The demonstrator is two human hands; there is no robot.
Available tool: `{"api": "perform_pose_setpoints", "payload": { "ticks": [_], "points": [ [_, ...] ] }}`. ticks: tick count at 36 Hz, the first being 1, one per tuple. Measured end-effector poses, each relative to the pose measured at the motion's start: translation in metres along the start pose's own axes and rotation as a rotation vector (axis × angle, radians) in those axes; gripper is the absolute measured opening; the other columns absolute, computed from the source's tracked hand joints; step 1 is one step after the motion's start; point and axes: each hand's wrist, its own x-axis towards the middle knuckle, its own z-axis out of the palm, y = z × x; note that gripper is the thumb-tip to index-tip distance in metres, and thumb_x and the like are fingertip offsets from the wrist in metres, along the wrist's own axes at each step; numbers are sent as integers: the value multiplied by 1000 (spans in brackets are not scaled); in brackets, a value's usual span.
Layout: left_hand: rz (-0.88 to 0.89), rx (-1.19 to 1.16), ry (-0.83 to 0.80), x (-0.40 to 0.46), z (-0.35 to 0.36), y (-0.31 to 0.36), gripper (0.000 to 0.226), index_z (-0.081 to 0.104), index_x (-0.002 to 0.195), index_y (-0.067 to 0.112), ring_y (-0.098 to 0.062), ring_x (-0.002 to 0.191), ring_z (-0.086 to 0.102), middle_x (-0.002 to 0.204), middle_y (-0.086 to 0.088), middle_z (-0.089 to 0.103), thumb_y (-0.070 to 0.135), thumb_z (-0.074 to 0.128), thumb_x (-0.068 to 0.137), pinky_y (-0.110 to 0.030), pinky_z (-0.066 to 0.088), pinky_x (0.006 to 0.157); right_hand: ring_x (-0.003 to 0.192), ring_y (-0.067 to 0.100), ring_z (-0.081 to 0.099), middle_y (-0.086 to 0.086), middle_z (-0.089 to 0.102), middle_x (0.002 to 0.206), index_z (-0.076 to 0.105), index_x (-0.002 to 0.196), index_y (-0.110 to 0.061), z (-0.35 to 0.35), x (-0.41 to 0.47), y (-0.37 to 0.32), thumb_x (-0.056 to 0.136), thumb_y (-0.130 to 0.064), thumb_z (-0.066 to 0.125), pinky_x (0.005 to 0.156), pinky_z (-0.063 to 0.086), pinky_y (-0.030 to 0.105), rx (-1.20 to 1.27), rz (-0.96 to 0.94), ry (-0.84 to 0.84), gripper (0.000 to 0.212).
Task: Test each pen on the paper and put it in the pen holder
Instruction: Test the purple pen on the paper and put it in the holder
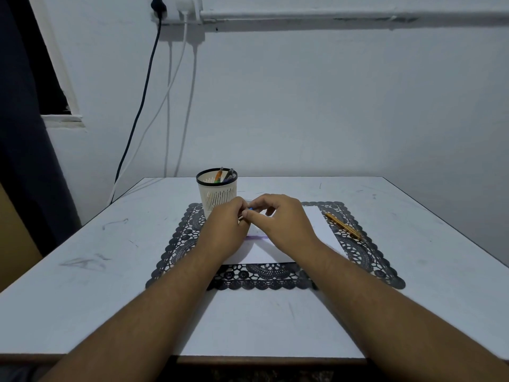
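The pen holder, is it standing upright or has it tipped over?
Upright. The pen holder stands on its base at the lace mat's far left corner, its dark rim facing up, with pens sticking out the top.

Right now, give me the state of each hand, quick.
Left hand: closed, fingers pinching one end of a small pen with a blue part.
Right hand: closed, fingers pinching the same pen's other end, above the paper.

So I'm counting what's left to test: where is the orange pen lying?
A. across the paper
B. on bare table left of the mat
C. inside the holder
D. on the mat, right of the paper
D: the orange pen lies on the mat, right of the paper.
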Motion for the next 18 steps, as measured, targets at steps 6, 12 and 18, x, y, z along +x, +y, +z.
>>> {"api": "perform_pose_setpoints", "payload": {
  "ticks": [6,12,18],
  "points": [
    [3,-16,-9,-1,2,0,13,57,87,27,-2,69,54,76,13,60,15,57,93,-27,31,53,73,9,61,-15,74,82,78,86,-27,3,0,0,84,-31,82,72,52,32,69,26,2,6],
    [-7,-4,-17,-1,1,1,11,57,88,25,-1,69,54,76,13,59,14,57,92,-26,30,53,70,6,59,-11,72,77,78,84,-23,4,-1,-1,83,-26,83,69,50,26,130,46,-24,6],
    [-5,108,-2,-2,2,1,10,54,88,25,-12,72,49,77,13,54,24,58,97,-25,28,53,72,6,63,0,75,80,79,85,-15,-14,2,-3,86,-14,81,67,49,19,227,63,16,3]
  ]
}}
